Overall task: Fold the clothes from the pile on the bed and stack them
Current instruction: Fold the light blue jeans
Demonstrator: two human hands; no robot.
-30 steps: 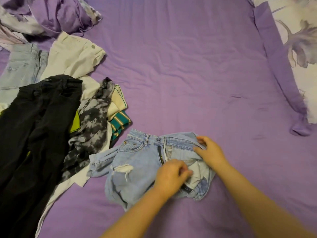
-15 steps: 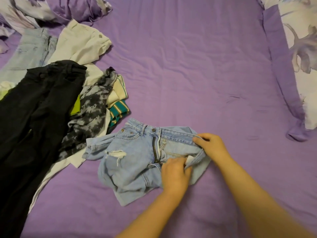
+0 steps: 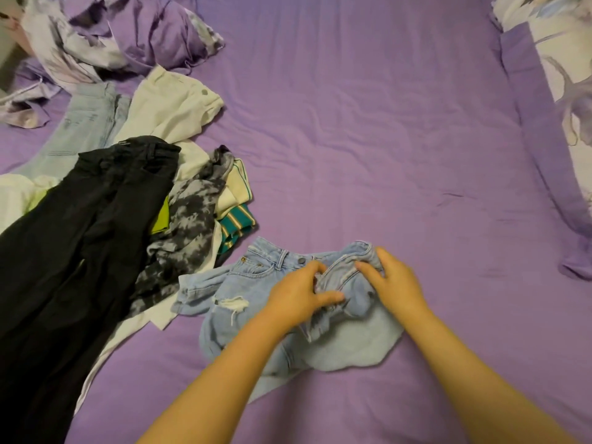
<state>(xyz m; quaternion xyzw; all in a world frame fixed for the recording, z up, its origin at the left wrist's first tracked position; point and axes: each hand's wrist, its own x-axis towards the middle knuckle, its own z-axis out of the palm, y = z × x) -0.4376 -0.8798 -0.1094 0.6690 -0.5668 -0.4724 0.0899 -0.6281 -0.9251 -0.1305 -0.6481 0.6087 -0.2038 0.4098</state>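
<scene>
Purple sheeting covers the bed (image 3: 368,123), wrinkled lightly across its middle. No brand, label or writing can be read on any garment; the waistband button on the shorts is too small to make out.

One pair of light blue denim shorts (image 3: 243,283) lies near the lower middle of the bed, waistband away from the person, with a frayed rip on the front of one leg. Both hands are on its fly area. The left hand (image 3: 298,294) has its fingers and thumb curled round a bunched fold of denim just below the waistband button. The right hand (image 3: 392,283) sits just beside it, fingers bent over the waistband's right end and pinching the fabric there. The shorts spread out beneath and around both hands.

To the left lies the pile: one pair of black trousers (image 3: 80,251) stretched lengthwise, one grey-and-black tie-dye garment (image 3: 189,232) touching the shorts' left leg, one cream top (image 3: 173,113), one pair of pale blue jeans (image 3: 86,123) and one teal striped piece (image 3: 237,224) with a cream panel. A bit of lime green fabric (image 3: 160,219) shows between the trousers and the tie-dye garment.

A crumpled purple floral duvet (image 3: 121,33) sits at upper left, and one floral pillow (image 3: 567,75) at the right edge.
</scene>
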